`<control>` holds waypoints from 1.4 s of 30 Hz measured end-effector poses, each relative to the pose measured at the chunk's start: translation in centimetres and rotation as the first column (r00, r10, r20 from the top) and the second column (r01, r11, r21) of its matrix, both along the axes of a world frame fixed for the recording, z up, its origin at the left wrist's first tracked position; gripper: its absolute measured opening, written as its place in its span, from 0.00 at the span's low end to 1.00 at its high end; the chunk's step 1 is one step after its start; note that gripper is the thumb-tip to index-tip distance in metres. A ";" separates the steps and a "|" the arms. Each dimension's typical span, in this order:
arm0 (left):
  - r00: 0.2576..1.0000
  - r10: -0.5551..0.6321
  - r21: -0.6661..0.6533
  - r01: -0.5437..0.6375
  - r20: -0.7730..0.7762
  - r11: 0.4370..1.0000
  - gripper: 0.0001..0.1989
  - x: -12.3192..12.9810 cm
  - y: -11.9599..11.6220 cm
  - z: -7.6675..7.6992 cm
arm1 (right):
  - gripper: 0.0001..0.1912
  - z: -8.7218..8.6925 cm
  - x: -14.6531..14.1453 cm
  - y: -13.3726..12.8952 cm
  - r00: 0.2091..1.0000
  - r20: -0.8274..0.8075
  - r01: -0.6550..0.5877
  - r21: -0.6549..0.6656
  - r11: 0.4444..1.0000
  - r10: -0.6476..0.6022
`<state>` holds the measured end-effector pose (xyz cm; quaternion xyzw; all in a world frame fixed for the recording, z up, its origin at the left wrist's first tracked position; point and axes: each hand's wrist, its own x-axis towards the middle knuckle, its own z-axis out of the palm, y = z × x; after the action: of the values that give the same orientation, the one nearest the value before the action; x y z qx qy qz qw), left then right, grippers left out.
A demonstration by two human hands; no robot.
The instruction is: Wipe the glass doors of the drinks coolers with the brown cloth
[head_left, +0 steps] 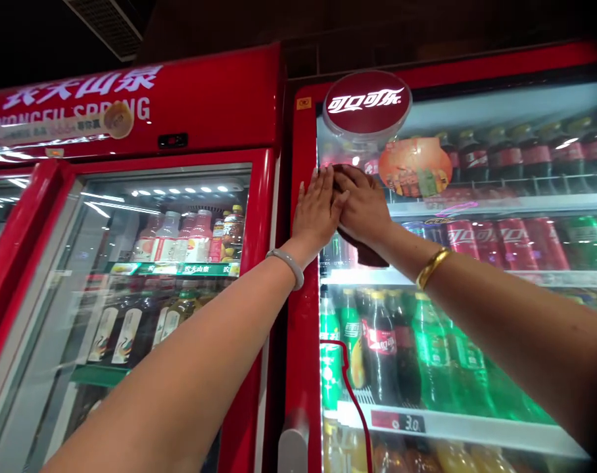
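Note:
Both arms reach up to the glass door of a red drinks fridge [306, 315]. My right hand [362, 203], below a gold bracelet on the wrist, presses a dark brown cloth [372, 255] against the upper left of the glass. The cloth shows above and below the hand. My left hand [318, 207], with a grey bangle at its wrist, lies flat on the door's left edge, fingers stretched upward, its fingertips and thumb touching the right hand and the cloth's edge. Just above is a round red sign [367, 102], and an orange sticker [415, 167] is to the right.
Bottles and cans line the lit shelves behind the glass, with a price tag [398, 422] lower down. A second red fridge [219, 98] with glass doors stands at the left. A grey door handle [293, 452] is at the bottom.

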<state>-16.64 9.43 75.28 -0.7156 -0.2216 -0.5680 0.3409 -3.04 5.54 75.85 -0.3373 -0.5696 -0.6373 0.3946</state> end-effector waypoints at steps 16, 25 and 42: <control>0.994 0.105 0.054 -0.103 -0.033 0.993 0.33 1.0 0.8 -0.8 | 0.16 0.9 3.5 -0.8 0.996 -0.071 0.062 0.068 0.996 -0.057; 0.991 0.126 0.035 -0.125 -0.037 0.992 0.33 1.3 0.8 -0.9 | 0.15 -2.7 8.7 -3.1 0.949 -0.314 0.057 0.206 0.977 0.011; 0.982 -0.088 -0.151 0.062 -0.169 0.987 0.35 10.8 0.7 -3.3 | 0.25 -1.8 12.2 -7.7 0.857 -0.477 0.190 -0.062 0.980 -0.196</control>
<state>-5.81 10.11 72.03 -0.7937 -0.2043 -0.4975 0.2844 9.19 -2.19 74.04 -0.5429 -0.4210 -0.5661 0.4556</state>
